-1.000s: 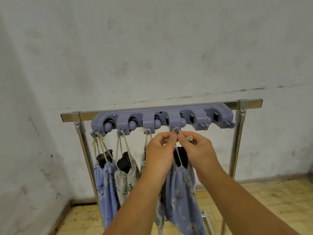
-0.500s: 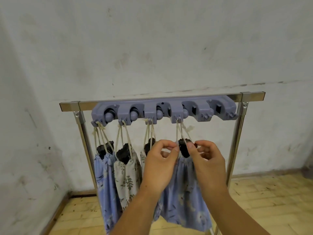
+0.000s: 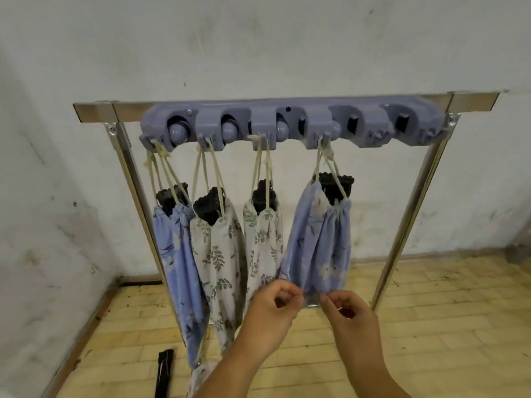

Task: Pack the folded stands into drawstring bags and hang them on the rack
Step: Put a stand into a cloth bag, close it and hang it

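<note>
Several drawstring bags hang by their cords from the purple hook bar (image 3: 290, 122) on the steel rack (image 3: 474, 100). Black folded stands poke out of their necks. From the left they are a blue bag (image 3: 178, 254), two white leaf-print bags (image 3: 218, 254) (image 3: 263, 239), and a wider blue bag (image 3: 321, 242) on the fourth hook. My left hand (image 3: 273, 314) and my right hand (image 3: 349, 317) are just under this fourth bag, each pinching its bottom hem between curled fingers and thumb.
The two hooks at the right end of the bar (image 3: 402, 124) hold nothing. A black folded stand (image 3: 165, 372) lies on the wooden floor at the lower left, beside a leaf-print cloth (image 3: 201, 377). The wall is close behind the rack.
Both hands have dropped from the cords at the fourth hook, past the bag's neck, down to its bottom hem. The bag now hangs from the hook by its cords.
</note>
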`<move>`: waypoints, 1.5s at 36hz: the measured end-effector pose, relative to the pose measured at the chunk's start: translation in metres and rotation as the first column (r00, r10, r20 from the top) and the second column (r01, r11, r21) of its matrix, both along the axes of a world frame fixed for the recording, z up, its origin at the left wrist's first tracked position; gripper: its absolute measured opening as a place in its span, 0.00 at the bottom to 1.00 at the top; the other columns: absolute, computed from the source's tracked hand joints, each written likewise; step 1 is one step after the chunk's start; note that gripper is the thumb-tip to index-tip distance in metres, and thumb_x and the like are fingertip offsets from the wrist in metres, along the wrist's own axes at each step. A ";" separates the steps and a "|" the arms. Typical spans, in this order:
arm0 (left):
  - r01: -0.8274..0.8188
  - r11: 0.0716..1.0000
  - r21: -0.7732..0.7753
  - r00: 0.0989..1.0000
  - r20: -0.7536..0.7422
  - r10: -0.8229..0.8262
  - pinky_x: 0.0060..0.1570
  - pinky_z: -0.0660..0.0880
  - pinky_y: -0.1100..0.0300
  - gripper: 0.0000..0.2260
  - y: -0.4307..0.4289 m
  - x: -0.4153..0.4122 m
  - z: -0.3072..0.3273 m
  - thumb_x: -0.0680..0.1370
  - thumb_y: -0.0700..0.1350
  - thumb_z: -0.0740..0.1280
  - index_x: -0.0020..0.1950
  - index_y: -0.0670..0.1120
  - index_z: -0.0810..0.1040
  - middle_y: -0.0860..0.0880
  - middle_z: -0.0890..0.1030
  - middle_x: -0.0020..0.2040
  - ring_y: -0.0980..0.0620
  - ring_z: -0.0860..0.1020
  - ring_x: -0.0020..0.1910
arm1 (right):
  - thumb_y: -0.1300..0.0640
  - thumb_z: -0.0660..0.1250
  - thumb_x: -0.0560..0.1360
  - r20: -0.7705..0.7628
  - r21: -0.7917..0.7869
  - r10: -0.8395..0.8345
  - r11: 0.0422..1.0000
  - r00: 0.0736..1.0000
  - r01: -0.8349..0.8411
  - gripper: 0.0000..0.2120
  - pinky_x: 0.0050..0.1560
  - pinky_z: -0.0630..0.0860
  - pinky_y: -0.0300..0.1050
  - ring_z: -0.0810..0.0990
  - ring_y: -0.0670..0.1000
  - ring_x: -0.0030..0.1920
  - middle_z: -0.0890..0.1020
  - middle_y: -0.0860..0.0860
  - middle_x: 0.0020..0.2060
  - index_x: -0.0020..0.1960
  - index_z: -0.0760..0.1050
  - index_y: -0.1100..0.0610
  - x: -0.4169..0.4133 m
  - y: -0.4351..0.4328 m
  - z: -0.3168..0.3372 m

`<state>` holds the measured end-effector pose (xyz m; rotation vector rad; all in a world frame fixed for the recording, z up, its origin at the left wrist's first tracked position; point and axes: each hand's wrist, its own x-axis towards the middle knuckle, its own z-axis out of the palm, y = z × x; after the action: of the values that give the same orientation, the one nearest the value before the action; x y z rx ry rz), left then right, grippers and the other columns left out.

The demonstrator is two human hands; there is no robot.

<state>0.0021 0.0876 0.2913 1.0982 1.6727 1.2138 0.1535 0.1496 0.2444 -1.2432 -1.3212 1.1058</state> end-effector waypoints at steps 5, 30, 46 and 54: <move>0.099 0.986 -0.130 0.994 -0.023 -0.103 0.43 0.78 0.58 0.05 -0.008 -0.026 -0.035 0.79 0.47 0.72 0.44 0.56 0.83 0.53 0.84 0.44 0.55 0.81 0.39 | 0.59 0.80 0.72 0.038 -0.080 0.005 0.997 0.999 -0.002 0.10 0.39 0.74 0.46 0.76 0.52 0.34 0.81 0.50 0.33 0.37 0.82 0.49 -0.005 -0.008 -0.039; -0.044 0.873 -0.486 0.999 -0.046 0.025 0.39 0.77 0.64 0.02 -0.046 -0.113 -0.270 0.82 0.45 0.69 0.51 0.51 0.81 0.51 0.85 0.45 0.60 0.81 0.36 | 0.53 0.76 0.76 0.243 -0.445 0.273 0.884 0.931 -0.143 0.03 0.43 0.81 0.39 0.83 0.50 0.43 0.85 0.48 0.41 0.47 0.83 0.50 0.000 -0.070 -0.223; -0.158 0.721 -0.675 0.979 -0.203 0.024 0.57 0.71 0.56 0.17 -0.095 -0.132 -0.453 0.80 0.47 0.71 0.69 0.47 0.76 0.51 0.77 0.63 0.50 0.77 0.60 | 0.50 0.73 0.78 0.358 -0.599 0.456 0.781 0.815 -0.174 0.03 0.43 0.75 0.36 0.80 0.45 0.43 0.83 0.46 0.43 0.49 0.80 0.49 0.038 -0.091 -0.359; -0.234 0.716 -0.658 0.816 -0.533 -0.223 0.69 0.69 0.41 0.30 -0.084 -0.148 -0.495 0.77 0.48 0.74 0.76 0.48 0.68 0.41 0.68 0.74 0.38 0.66 0.73 | 0.50 0.73 0.77 0.425 -0.650 0.503 0.748 0.752 -0.134 0.03 0.44 0.75 0.40 0.81 0.49 0.45 0.83 0.47 0.44 0.48 0.80 0.48 0.063 -0.075 -0.394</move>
<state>-0.1461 0.0033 -0.2033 0.9912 2.3205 0.1071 0.2169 0.0748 -0.1496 -1.9768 -1.7925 1.5471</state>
